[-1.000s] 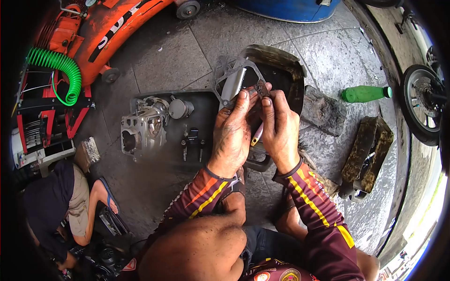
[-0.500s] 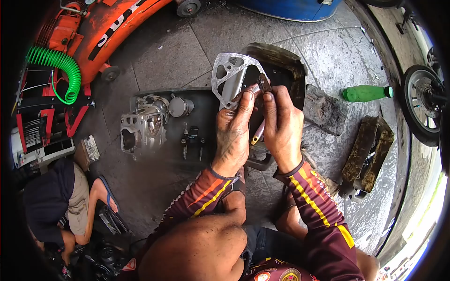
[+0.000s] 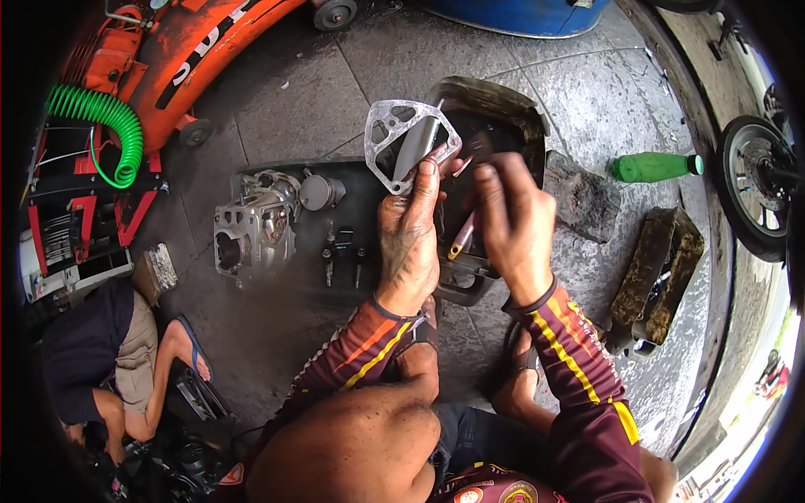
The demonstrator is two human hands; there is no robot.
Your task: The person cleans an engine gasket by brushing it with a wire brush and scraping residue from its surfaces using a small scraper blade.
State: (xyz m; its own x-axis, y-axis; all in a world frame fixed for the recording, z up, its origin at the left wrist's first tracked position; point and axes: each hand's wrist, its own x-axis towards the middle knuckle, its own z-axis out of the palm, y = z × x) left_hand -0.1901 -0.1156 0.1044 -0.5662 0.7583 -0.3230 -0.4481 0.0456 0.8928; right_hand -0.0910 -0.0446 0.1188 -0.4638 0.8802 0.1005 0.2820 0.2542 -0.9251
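My left hand (image 3: pixel 410 235) grips a silver cast-metal engine part (image 3: pixel 382 124), a roughly triangular flat face with cut-outs and a rounded grey inner wall. The thumb lies along its near right side. Just to the right is my right hand (image 3: pixel 517 220), apart from the part, its fingers pinched and smeared by motion. A small dark flat piece (image 3: pixel 478 146) shows blurred at those fingertips; its kind is unclear. Below, between the hands, lies a pinkish rod-like tool (image 3: pixel 462 237) with a gold-coloured ringed end.
A dark tray (image 3: pixel 355 178) holds an engine casting (image 3: pixel 258 225), a piston (image 3: pixel 322 191) and small bolt-like parts (image 3: pixel 345 243). Behind the hands is a grimy open container (image 3: pixel 537 117). A green bottle (image 3: pixel 656 168) and dirty metal box (image 3: pixel 658 277) lie right. Another person (image 3: pixel 92 352) crouches at left.
The engine part has shifted left and slightly down with my left hand and turned a little. My right hand has drawn away from it, rightward, with the dark piece.
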